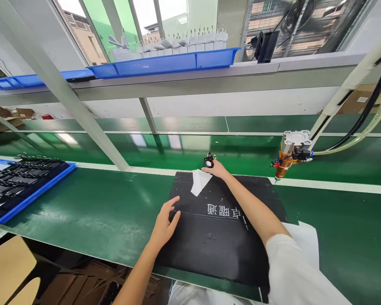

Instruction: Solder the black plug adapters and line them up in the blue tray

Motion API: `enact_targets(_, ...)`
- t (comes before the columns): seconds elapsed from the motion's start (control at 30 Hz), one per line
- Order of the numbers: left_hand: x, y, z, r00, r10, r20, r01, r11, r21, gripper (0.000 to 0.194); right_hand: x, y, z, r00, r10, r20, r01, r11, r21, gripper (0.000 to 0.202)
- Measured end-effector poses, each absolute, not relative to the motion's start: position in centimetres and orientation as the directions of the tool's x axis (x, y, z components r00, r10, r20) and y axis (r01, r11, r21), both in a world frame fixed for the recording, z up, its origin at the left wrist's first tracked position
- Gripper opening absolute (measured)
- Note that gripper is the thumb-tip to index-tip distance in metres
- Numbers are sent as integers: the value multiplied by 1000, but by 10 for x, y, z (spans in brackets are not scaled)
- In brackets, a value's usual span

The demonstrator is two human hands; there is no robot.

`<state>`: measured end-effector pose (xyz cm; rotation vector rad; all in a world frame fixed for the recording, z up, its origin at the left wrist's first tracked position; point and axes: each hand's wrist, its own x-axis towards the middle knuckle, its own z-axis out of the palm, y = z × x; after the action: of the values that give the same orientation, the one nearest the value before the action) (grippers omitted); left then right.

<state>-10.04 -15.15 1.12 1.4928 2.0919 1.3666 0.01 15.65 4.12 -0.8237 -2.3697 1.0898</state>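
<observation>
My right hand [219, 169] stretches to the far edge of the black mat [206, 250]. Its fingers are closed on a small black device [208, 161] with a pointed tip standing up and a white patch on its side. The device is too small in view to name its kind. Just below that hand, a piece of white paper [200, 182] lies on the mat. My left hand [165, 222] hovers by the mat's left side, fingers spread and thumb apart, holding nothing. A thin black pen-like stick [244, 221] rests beside the white lettering, near my right forearm.
A blue tray [38, 192] of black devices with cables sits on the left. An orange-and-silver pneumatic tool [290, 154] hangs at the right. Green belt [241, 148] runs behind the bench. Overhead, a blue bin [165, 63] of white parts stands on a shelf beyond a slanted post [66, 93].
</observation>
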Motion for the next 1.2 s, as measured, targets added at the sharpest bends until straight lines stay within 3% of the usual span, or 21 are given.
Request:
enact_targets(0.1,-97,-125,21,-391,871,296,626,16,780,37,39,119,34,-793,594,135,297,571,-765,45)
enact_targets(0.2,-78,-93,26,-333,925,185,574,44,817,41,80,76,22,-823,554,124,282,588,-759,47)
enact_targets(0.33,-46,-60,27,-222,975,7,538,117,835,79,108,45,15,-837,540,92,283,570,-771,44)
enact_targets(0.4,-35,-50,27,-209,978,-14,558,131,819,88,112,44,14,-863,498,83,249,563,-788,51)
enact_targets(0.5,-30,-41,25,-227,972,59,575,85,814,84,114,50,12,-879,472,65,228,536,-813,61)
enact_targets(0.67,-46,-40,20,-63,969,241,622,-150,768,66,117,53,9,-876,480,54,244,535,-809,40)
enact_targets(0.83,-68,-49,26,-39,970,242,717,-142,683,48,118,51,8,-861,505,66,263,551,-792,49)
enact_targets(0.93,-73,-52,29,-25,979,200,736,-118,667,47,118,49,7,-840,533,101,252,548,-798,54)
enact_targets(1.2,-62,-50,24,-113,984,138,611,-40,790,48,117,41,3,-784,582,215,249,613,-749,48)
